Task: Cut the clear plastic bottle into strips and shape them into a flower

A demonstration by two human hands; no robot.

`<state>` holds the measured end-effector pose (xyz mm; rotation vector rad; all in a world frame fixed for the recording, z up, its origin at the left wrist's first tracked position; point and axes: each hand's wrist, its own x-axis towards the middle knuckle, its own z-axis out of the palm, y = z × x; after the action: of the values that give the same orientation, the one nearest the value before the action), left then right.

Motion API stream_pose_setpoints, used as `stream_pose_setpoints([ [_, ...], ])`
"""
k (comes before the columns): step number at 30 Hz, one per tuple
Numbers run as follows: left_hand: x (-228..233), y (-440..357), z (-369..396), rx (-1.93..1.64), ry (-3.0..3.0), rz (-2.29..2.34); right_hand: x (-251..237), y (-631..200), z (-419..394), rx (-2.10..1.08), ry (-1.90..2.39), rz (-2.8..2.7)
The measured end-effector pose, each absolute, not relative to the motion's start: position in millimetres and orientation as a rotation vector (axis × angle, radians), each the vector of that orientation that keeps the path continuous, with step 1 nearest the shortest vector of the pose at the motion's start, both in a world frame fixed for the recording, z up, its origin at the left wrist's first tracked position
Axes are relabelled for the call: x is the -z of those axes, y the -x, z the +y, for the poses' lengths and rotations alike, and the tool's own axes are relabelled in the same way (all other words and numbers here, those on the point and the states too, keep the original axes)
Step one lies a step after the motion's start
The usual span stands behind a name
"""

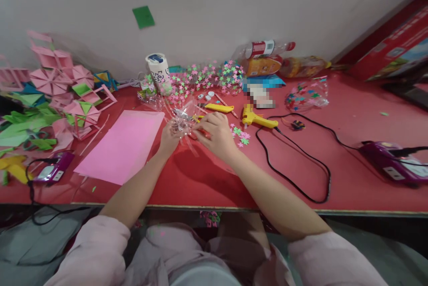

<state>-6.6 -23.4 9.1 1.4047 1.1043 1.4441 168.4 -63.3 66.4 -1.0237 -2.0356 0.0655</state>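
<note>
Both hands meet over the middle of the red table. My left hand [170, 134] is closed around a clear plastic piece [189, 111] with thin strips splaying out from it, perhaps part of a cut bottle. My right hand [216, 133] is closed on a red-handled tool [204, 134] whose exact kind I cannot make out, since the fingers cover most of it. Just behind the hands lies a yellow utility knife [219, 107]. Small pink and green paper stars [241, 135] are scattered beside my right wrist. Pink paper sheets [125, 143] lie left of my left hand.
A yellow glue gun [257, 118] lies right, its black cord running to a purple power strip [394, 161]. Folded paper shapes [53, 80] pile up left near another yellow glue gun [15, 167]. A white canister [158, 73], star-covered plastic and bottles [267, 48] stand or lie along the wall.
</note>
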Motion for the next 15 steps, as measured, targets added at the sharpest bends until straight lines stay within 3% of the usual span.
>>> stream_pose_setpoints([
  [15, -10.4, 5.2, -24.8, -1.436, -1.335, 1.028, -77.2, -174.9, -67.8, -0.085, 1.015, -1.803],
])
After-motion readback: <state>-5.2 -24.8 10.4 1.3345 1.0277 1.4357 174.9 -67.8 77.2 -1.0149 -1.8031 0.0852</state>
